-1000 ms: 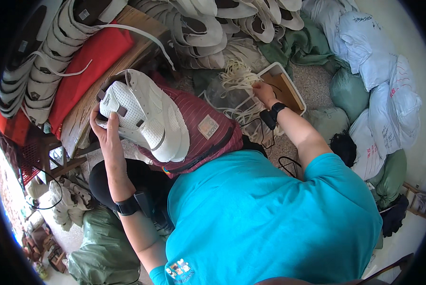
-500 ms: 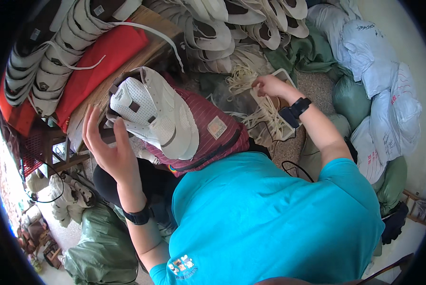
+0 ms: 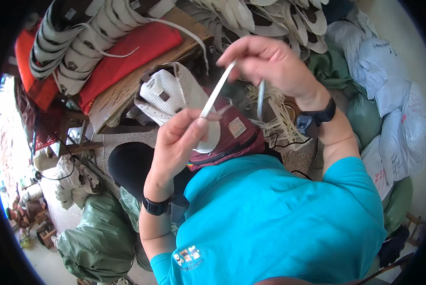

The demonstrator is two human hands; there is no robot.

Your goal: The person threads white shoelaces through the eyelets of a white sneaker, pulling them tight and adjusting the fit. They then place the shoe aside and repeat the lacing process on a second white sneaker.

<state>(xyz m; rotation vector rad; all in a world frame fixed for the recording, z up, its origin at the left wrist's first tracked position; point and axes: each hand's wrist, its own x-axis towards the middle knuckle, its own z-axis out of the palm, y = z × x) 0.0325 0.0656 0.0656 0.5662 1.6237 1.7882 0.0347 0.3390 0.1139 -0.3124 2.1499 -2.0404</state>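
Left hand (image 3: 175, 145) pinched tight, right hand (image 3: 275, 66) farther forward, curled in a grip, arms (image 3: 336, 130) bent

Free: space left of left hand (image 3: 177, 142), above black-clad knee (image 3: 130, 164). Obstructing: white lace (image 3: 217, 91), stretched across to right hand (image 3: 275, 66); beneath, white shoe (image 3: 177, 97); front-left, wooden table (image 3: 125, 90).

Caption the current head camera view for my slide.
A white lace stretches between the left hand and right hand, with a white shoe partly behind.
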